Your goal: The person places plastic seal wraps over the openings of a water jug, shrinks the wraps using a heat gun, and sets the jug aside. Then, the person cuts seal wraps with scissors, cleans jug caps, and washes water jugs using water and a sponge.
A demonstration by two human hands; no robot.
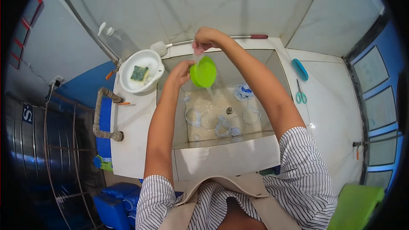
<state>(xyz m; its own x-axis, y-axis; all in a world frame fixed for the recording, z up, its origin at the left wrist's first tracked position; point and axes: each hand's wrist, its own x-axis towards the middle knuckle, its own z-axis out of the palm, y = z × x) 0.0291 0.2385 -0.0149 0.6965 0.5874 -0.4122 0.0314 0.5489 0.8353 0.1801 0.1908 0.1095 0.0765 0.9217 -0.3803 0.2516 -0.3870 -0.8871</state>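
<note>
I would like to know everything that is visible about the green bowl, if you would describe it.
The bowl is bright lime green, round, with smooth sides that look like plastic. It is held tilted above the sink, and what looks like water falls from its lower edge. The left hand grips its left side. The right hand is just above it, with something pale and see-through between; whether that touches the bowl is unclear.

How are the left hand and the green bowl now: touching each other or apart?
Touching. The head view shows the left hand holding the green bowl by its edge, with no gap between.
</note>
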